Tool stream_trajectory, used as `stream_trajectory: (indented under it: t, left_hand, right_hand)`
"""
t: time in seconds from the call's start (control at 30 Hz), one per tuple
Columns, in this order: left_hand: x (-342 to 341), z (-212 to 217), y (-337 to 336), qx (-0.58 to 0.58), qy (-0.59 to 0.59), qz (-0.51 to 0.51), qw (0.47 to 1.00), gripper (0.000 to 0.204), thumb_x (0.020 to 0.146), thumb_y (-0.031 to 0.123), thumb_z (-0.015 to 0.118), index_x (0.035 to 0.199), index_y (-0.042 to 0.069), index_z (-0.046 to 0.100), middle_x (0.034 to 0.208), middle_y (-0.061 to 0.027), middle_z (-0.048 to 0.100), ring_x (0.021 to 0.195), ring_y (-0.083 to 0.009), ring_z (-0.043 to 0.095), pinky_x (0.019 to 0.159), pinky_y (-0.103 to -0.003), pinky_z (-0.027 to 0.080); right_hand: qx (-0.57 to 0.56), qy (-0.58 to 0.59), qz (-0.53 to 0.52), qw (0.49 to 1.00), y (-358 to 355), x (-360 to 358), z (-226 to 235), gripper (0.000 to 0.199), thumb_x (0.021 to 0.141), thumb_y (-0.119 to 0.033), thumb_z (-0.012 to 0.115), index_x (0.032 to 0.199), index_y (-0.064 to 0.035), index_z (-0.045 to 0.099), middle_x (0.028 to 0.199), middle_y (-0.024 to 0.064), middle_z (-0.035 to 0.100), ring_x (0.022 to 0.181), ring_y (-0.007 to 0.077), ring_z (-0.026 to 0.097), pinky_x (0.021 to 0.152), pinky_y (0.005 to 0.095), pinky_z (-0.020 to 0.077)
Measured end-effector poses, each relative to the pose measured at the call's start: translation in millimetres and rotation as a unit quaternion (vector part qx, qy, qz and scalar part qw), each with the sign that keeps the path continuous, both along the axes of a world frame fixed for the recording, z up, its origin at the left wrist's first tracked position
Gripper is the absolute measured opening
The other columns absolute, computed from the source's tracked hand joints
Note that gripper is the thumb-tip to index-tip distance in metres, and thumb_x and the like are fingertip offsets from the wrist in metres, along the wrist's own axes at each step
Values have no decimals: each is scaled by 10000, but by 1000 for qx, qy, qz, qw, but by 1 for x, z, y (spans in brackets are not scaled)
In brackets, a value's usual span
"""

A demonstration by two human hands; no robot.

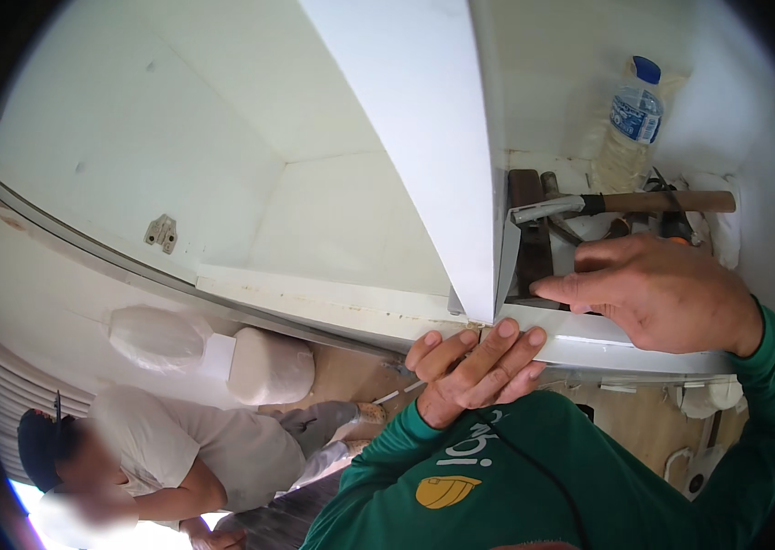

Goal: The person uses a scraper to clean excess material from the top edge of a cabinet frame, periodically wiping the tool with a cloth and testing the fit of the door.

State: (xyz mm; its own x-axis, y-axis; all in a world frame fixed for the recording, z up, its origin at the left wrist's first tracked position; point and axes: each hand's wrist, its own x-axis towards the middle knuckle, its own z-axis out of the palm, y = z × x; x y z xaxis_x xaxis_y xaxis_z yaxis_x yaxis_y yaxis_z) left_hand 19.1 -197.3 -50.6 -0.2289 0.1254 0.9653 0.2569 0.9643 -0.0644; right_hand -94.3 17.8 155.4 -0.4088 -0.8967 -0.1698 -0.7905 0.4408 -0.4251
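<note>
White divider, left hand at its foot

White, flat-faced cabinet divider [424, 110] rises toward 11 o'clock, top cut off. Looks stiff, smooth; best held by its front edge. Left hand [479, 371]: fingers bunched at the foot; cannot tell if pinching. Right hand [667, 293], at its 2 o'clock: digits parted, underside hidden, grip unclear. At its 10, long dark-brown bar [534, 252], contact uncertain. At 12, wooden-handled hammer [672, 202], probably head-heavy.
</note>
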Motion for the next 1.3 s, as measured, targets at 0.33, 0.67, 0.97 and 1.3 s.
stream_trajectory:
  t: [0.33,0.67,0.97,1.3]
  left_hand:
    - [-1,7,-3,-15,2,-23,1000,295,1012,482,671,1143,270,829,1232,50,699,1229,-218,492,1215,-439,310]
    - [13,57,14,-54,-31,-83,995,366,959,365,754,1312,277,798,1278,42,751,1180,-238,590,1093,-386,451]
    - [-40,140,69,-59,-463,-298,832,233,1043,189,721,1219,36,734,1059,-144,693,878,-355,707,731,-480,559]
    - [-49,141,113,-98,-421,-366,824,226,1067,165,682,1218,1,716,1039,-175,654,930,-404,660,792,-500,528]
  right_hand:
    - [-69,-18,-40,997,3,4,-7,398,977,-16,637,1363,-43,730,1118,182,743,1083,402,702,904,491,562]
    - [-180,206,-221,936,81,21,-4,379,1006,-16,654,1380,4,713,1062,193,726,888,349,689,809,410,554]
    - [-550,114,-461,687,126,153,-40,553,1153,-320,583,1515,98,586,1020,66,641,863,134,593,764,292,519]
    - [-758,-173,-531,338,91,250,-192,641,1165,-502,536,1523,29,563,1081,36,589,908,148,608,721,347,561]
